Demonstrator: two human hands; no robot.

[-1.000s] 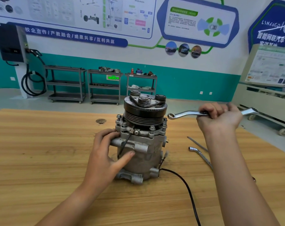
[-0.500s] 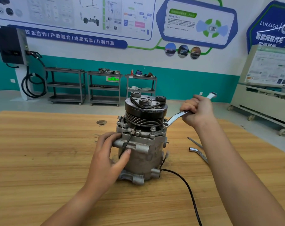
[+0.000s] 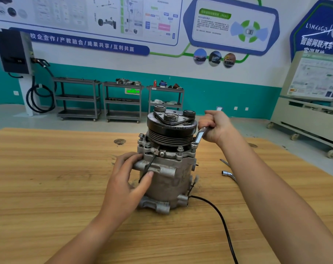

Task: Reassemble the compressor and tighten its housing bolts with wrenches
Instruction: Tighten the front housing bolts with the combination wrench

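A grey metal compressor (image 3: pixel 171 176) stands upright on the wooden table (image 3: pixel 47 178), its black pulley (image 3: pixel 171 130) on top. My left hand (image 3: pixel 127 180) grips the housing's left side, thumb across the front. My right hand (image 3: pixel 217 128) holds a silver ring wrench (image 3: pixel 199 135) steeply tilted, its lower ring end down on the bolt (image 3: pixel 194 144) at the housing's right upper flange. Other bolts (image 3: pixel 141 136) stand along the flange rim.
A black cable (image 3: pixel 219 216) runs from the compressor base toward the table's near edge. A second wrench (image 3: pixel 228 174) lies on the table right of the compressor, partly behind my right forearm. Carts and a trainer cabinet stand beyond the table.
My right hand has swung the wrench from level in the air down and left, and its ring end now sits on the right flange bolt. My left hand has stayed on the housing.
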